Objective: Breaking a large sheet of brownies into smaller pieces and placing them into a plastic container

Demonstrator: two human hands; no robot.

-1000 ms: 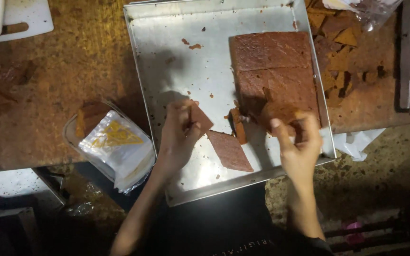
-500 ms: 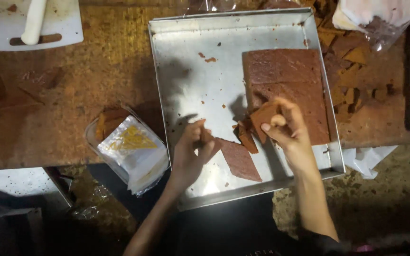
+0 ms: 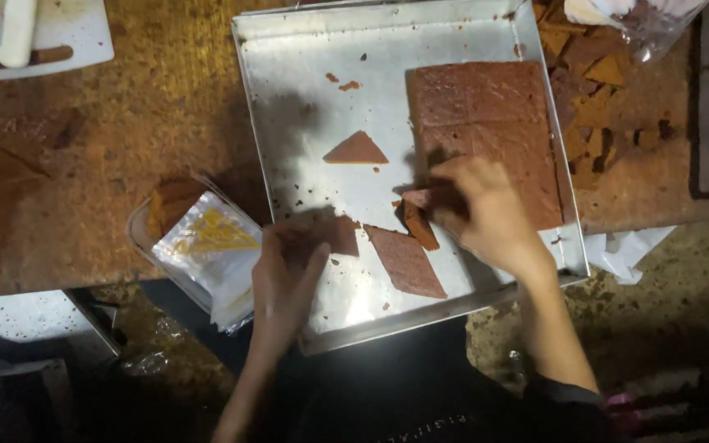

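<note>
A shiny metal tray (image 3: 305, 98) lies on a brown table and holds a large reddish-brown slab (image 3: 482, 123) at its right side. My right hand (image 3: 486, 213) pinches a small brown piece (image 3: 420, 197) at the slab's near-left corner. An orange-brown sliver (image 3: 418, 227) and a diamond-shaped piece (image 3: 406, 261) lie just below it. My left hand (image 3: 289, 275) grips another flat brown piece (image 3: 340, 234) over the tray's near-left part. A loose triangular piece (image 3: 356, 149) rests on the bare metal in the tray's middle.
Left of the tray stands a clear plastic container (image 3: 176, 215) with brown pieces and a stack of clear wrappers (image 3: 211, 246). Cut-off scraps (image 3: 596, 90) lie right of the tray under a plastic bag (image 3: 642, 20). A white board (image 3: 34, 37) sits far left.
A triangular piece now lies alone in the tray's middle. My left hand has drawn back toward the tray's near-left edge with a piece. My right hand stays at the slab's corner.
</note>
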